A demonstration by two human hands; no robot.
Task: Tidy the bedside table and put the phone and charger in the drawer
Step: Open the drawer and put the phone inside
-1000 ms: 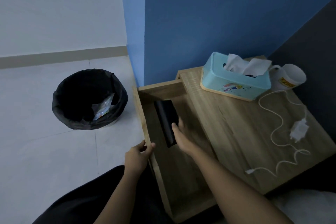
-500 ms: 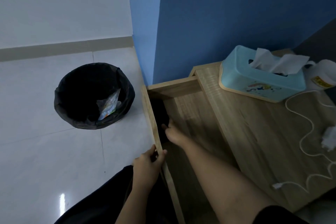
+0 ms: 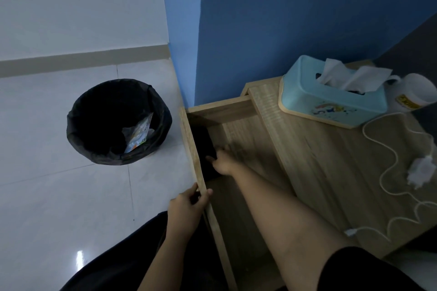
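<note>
At the bottom middle of the frame, the left hand (image 3: 188,205) pinches the thin front edge of the open drawer (image 3: 243,196), thumb on one side and fingers on the other, the same hold as a moment ago. Just above it, the right hand (image 3: 223,160) is down inside the drawer with its fingers resting on the black phone (image 3: 204,146). The phone now lies flat against the drawer's left wall, near the far corner (a second ago it was nearer the middle of the drawer and the hand was wrapped round it). I cannot tell if the fingers are gripping it or only touching.

The rest of the drawer floor, to the right of the phone, is bare wood with plenty of room.

On the right side of the frame, the white charger (image 3: 423,169) and its curly cable (image 3: 390,156) lie on the bedside table (image 3: 319,172), well apart from both hands. The cable's loose end sits near the table's near edge.

Farther back, the blue tissue box (image 3: 331,101) stands beside a white mug (image 3: 418,92). At the middle left, a black bin (image 3: 94,144) sits on the floor, apart from the drawer.
</note>
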